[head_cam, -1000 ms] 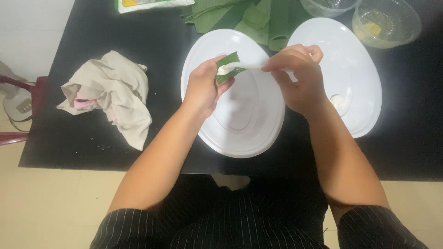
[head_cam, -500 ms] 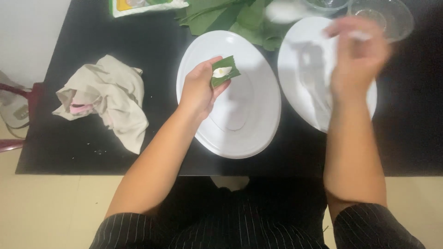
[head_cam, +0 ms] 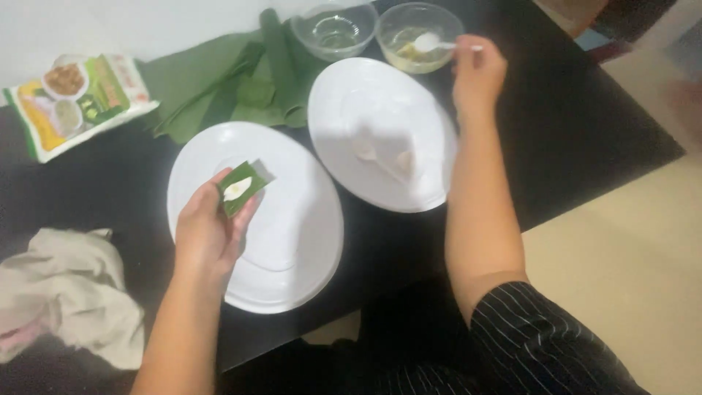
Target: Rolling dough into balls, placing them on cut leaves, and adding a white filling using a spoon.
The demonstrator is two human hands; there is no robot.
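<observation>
Pinched between our left hand's (head_cam: 208, 234) thumb and fingers is a small folded leaf cone (head_cam: 241, 189) with a white dab of dough in it, held just above the near plate (head_cam: 292, 249), which is otherwise bare. Our right hand (head_cam: 479, 73) grasps a white spoon (head_cam: 442, 44) by its handle, the bowl of the spoon carrying a pale scoop over a clear bowl (head_cam: 418, 33) that holds a yellowish filling. Left of that bowl stands a second clear bowl (head_cam: 335, 29) with what looks like clear liquid. Below the right hand, between it and the left, lies the far plate (head_cam: 380, 110), with two small white dough pieces (head_cam: 387, 157) on its near side. Beyond the left hand, a heap of green leaves (head_cam: 234, 88) spreads behind both plates, touching their far rims. Further left of the leaves lies a printed packet (head_cam: 77, 102). Down to the left of the left hand sits a crumpled beige cloth (head_cam: 66, 292) on the black table (head_cam: 585, 124). Our right forearm crosses the table edge beside the far plate.
</observation>
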